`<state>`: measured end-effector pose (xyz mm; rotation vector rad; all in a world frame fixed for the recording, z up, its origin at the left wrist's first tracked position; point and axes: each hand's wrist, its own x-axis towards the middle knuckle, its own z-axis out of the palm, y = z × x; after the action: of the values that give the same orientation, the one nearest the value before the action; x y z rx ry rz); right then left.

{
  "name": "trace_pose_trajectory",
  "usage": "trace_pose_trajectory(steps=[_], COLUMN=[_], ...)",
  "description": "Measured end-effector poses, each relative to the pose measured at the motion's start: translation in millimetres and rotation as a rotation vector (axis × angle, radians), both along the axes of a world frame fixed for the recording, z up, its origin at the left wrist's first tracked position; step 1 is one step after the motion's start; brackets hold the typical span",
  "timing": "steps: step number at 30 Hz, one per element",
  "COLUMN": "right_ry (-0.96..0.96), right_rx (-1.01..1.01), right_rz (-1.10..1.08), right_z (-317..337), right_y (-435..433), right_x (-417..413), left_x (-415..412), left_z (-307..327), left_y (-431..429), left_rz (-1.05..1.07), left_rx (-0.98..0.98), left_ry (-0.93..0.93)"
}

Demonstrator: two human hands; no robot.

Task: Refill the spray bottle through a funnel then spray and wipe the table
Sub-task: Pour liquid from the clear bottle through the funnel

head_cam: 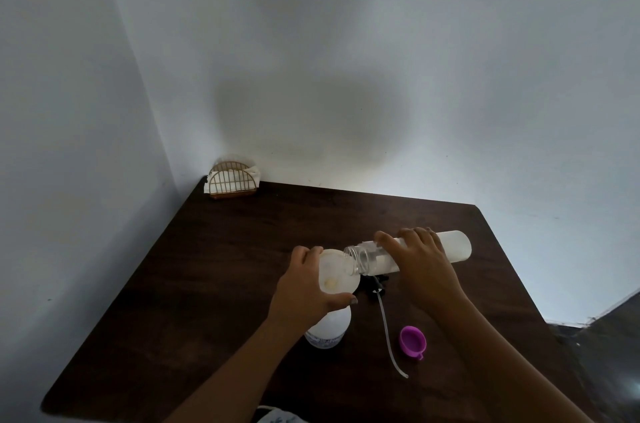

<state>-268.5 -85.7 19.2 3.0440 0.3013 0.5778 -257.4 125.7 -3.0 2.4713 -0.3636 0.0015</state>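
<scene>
Dark table (pixel 207 266). Right hand (pixel 420 263) is curled round a clear bottle (pixel 457 246) tipped flat, mouth over the funnel (pixel 337 275). Spray bottle (pixel 329 327) stands mid-table, near side, left hand (pixel 304 287) fingers gripping the funnel on top. Purple cap (pixel 412 341) lies to its right.

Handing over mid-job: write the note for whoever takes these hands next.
Left hand grips the white plastic funnel seated on the white spray bottle.
Right hand holds the frosted cylindrical bottle tipped, mouth over the funnel.
On the dark wooden table: purple round cap, black spray head with clear tube.
Done: both bottles opened. Left: finish pouring, refit head, spray, wipe.
</scene>
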Motion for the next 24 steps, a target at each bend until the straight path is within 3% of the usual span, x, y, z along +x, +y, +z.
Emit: trace_pose_trajectory(steps=[24], right_ry=[-0.009], right_rx=[-0.012], right_rz=[0.01], right_z=[-1.7], right_y=[-0.4], right_x=[2.5], left_x=[0.5], left_z=[0.9], left_y=[0.1], left_rz=[0.003], left_rx=[0.012], left_ry=[-0.008])
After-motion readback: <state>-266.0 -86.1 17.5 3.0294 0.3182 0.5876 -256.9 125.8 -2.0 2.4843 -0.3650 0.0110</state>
